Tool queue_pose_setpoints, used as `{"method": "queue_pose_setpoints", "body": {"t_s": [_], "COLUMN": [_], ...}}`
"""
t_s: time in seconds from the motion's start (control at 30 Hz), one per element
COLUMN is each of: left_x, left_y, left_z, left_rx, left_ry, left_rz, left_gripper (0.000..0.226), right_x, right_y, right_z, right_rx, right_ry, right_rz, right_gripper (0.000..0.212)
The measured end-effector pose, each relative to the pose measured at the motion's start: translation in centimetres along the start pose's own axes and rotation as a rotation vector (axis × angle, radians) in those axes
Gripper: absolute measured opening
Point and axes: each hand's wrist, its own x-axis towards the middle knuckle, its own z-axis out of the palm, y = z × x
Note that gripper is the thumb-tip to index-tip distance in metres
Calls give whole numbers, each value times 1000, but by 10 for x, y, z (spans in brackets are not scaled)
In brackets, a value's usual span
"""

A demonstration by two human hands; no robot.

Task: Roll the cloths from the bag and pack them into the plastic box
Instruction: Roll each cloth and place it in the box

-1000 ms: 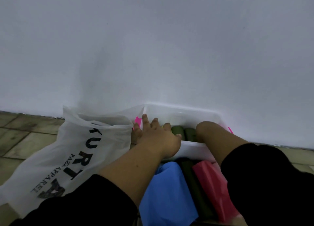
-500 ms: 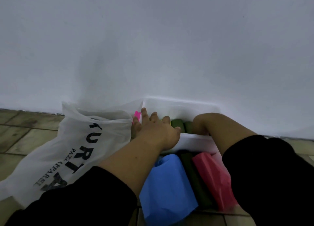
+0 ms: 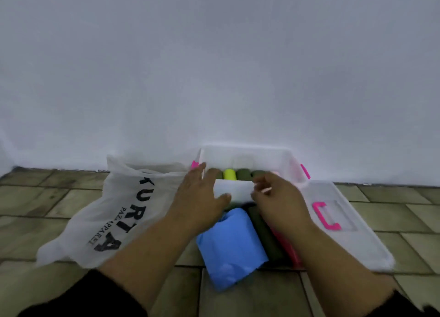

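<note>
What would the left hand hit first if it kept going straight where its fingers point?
Probably the far wall of the plastic box: the left hand reaches over the near wall at the left end, beside the yellow roll. Depth is unclear; a roll hidden under it could come first.

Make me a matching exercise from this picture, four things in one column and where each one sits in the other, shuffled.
Things:
1. white bag
2. yellow roll
3. blue cloth
4. box lid

Places:
A. inside the plastic box
B. on the floor, left of the box
C. on the floor, just in front of the box
D. on the floor, at the far right

Pairs: 1-B, 2-A, 3-C, 4-D
</note>
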Motion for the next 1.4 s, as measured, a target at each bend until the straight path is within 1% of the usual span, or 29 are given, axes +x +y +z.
{"method": "queue_pose_setpoints", "body": {"t_s": [0.03, 0.07, 0.1, 0.17, 0.2, 0.23, 0.27, 0.33, 0.43, 0.47, 0.5, 0.53, 0.57, 0.6, 0.63, 0.7, 0.73, 0.8, 0.83, 0.87, 0.93, 1.0, 1.07, 1.13, 1.2, 1.23, 1.27, 1.33, 1.4], "left_x": [-24, -49, -74, -119, -135, -147, -155, -162, -165, -165, -165, -165, -163, -161, -158, -152, -148, -139, -135, -131, -122, -111, -100, -93, -93, -96, -100, -109, -117], "left_y": [-6, -11, -16, -23, -26, -28, -30, -31, -33, -34, -35, -35, -34, -31, -26, -10, -1, 17, 24, 28, 35, 39, 42, 42, 41, 39, 38, 36, 36], "left_z": [-4, -4, -2, 12, 21, 30, 36, 37, 31, 26, 21, 15, 9, 4, -2, -13, -16, -21, -22, -21, -19, -16, -18, -20, -19, -17, -13, -5, -4], "left_rx": [-4, 11, 53, 230, 329, 400, 432, 442, 388, 368, 346, 309, 245, 142, 10, -330, -549, -1025, -1202, -1315, -1431, -1510, -1580, -1631, -1604, -1576, -1561, -1584, -1643], "left_ry": [-58, -158, -269, -451, -519, -583, -627, -642, -644, -645, -643, -616, -561, -479, -382, -234, -228, -324, -372, -420, -510, -511, -441, -331, -221, -173, -123, -34, 32], "left_rz": [1, -28, -72, -175, -214, -244, -266, -266, -247, -240, -229, -211, -190, -186, -220, -366, -476, -730, -830, -897, -950, -941, -911, -926, -952, -950, -933, -895, -867], "left_gripper": [64, 65, 66, 67, 68, 67, 64, 62, 80, 84, 84, 79, 69, 57, 47, 35, 31, 26, 28, 33, 47, 53, 50, 41, 28, 23, 18, 11, 12], "right_x": [-24, -44, -60, -77, -78, -77, -73, -64, -61, -62, -62, -63, -63, -62, -61, -60, -60, -62, -63, -65, -72, -83, -97, -112, -124, -129, -133, -137, -135], "right_y": [3, 6, 11, 14, 12, 8, 3, -5, -12, -14, -13, -13, -13, -13, -13, -14, -13, -12, -11, -10, -7, -7, -10, -14, -13, -12, -12, -18, -26], "right_z": [3, 7, 12, 21, 25, 26, 28, 30, 40, 44, 49, 53, 57, 60, 63, 65, 65, 62, 60, 56, 46, 31, 20, 12, 7, 6, 5, 7, 9], "right_rx": [-35, -80, -122, -210, -259, -317, -359, -388, -419, -435, -432, -430, -419, -409, -387, -316, -275, -217, -202, -202, -194, -168, -210, -257, -253, -239, -205, -59, 99], "right_ry": [-55, -118, -177, -268, -298, -340, -371, -424, -567, -586, -583, -563, -555, -553, -552, -551, -546, -535, -518, -478, -295, -102, -30, -21, -47, -70, -92, -127, -181], "right_rz": [-16, -19, -8, 22, 30, 31, 50, 121, 181, 220, 284, 325, 361, 390, 432, 510, 538, 544, 521, 482, 340, 116, -129, -273, -293, -260, -204, -38, 78], "right_gripper": [23, 26, 34, 49, 52, 50, 46, 40, 41, 41, 40, 39, 38, 39, 40, 43, 44, 37, 33, 31, 32, 26, 31, 44, 55, 61, 68, 80, 80]}}
